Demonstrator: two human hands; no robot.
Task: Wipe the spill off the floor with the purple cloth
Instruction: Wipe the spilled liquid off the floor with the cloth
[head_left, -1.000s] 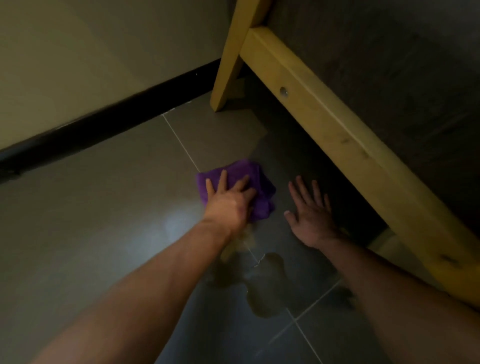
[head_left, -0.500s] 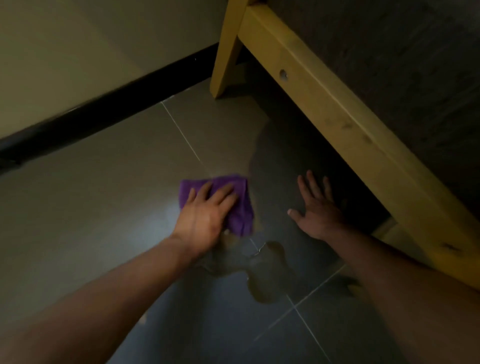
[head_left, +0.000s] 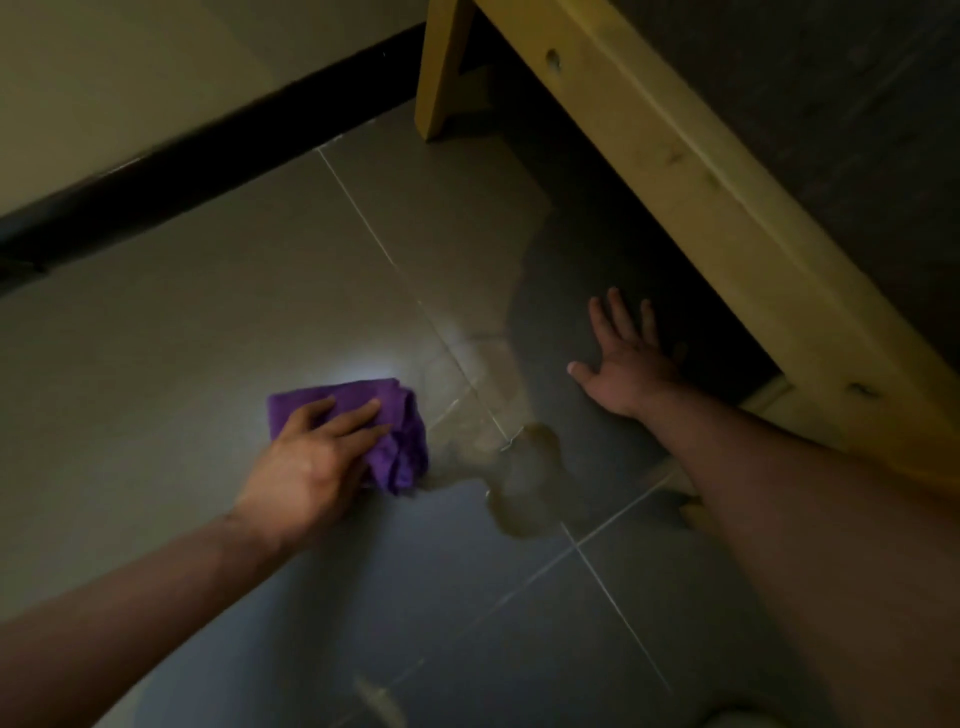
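A bunched purple cloth (head_left: 397, 439) lies on the grey tiled floor (head_left: 208, 338). My left hand (head_left: 317, 462) presses down on its left part, fingers spread over it. A brownish spill (head_left: 524, 483) pools just right of the cloth, around a grout line, with thin wet streaks (head_left: 488, 364) running up toward the far side. My right hand (head_left: 626, 358) rests flat on the floor beyond the spill, fingers apart, holding nothing.
A yellow wooden bed frame rail (head_left: 727, 208) runs diagonally on the right, with its leg (head_left: 441, 67) at the top. A black skirting board (head_left: 197, 150) lines the wall on the left. A small wet mark (head_left: 379, 701) shows near the bottom edge.
My left hand has dragged the cloth toward me and to the left, off the far part of the spill, leaving wet streaks. My right hand stays planted on the floor.
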